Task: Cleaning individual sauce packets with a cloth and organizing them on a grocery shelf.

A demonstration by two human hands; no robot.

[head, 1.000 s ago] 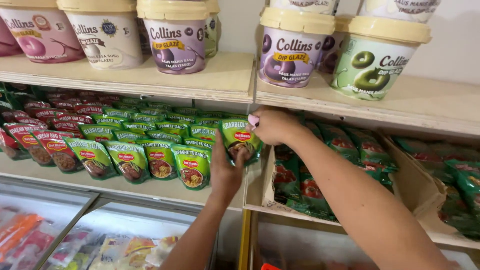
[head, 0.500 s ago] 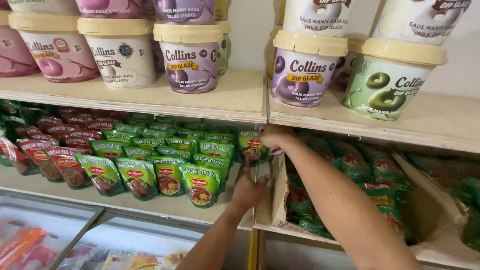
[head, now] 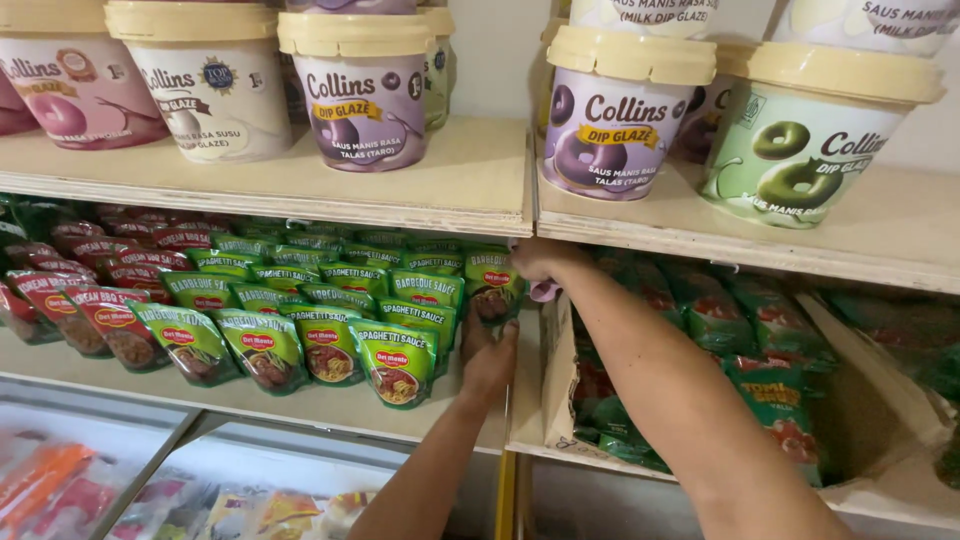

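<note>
My right hand (head: 540, 262) reaches under the upper shelf and grips the top of a green sauce pouch (head: 494, 284) at the right end of the pouch rows. My left hand (head: 488, 355) rises from below, fingers pressed against the lower side of that same pouch. The pouch stands upright behind a row of green pouches (head: 330, 345) on the middle shelf. Red pouches (head: 105, 320) fill the left part of that shelf.
Large glaze tubs with cream lids (head: 365, 85) stand on the wooden upper shelf (head: 470, 190). An open cardboard box (head: 558, 395) with more green pouches sits to the right. A glass-topped freezer (head: 150, 470) lies below.
Both hands carried the green pouch deeper into the shelf, to the back right of the rows. The camera moved closer and shifted right.
</note>
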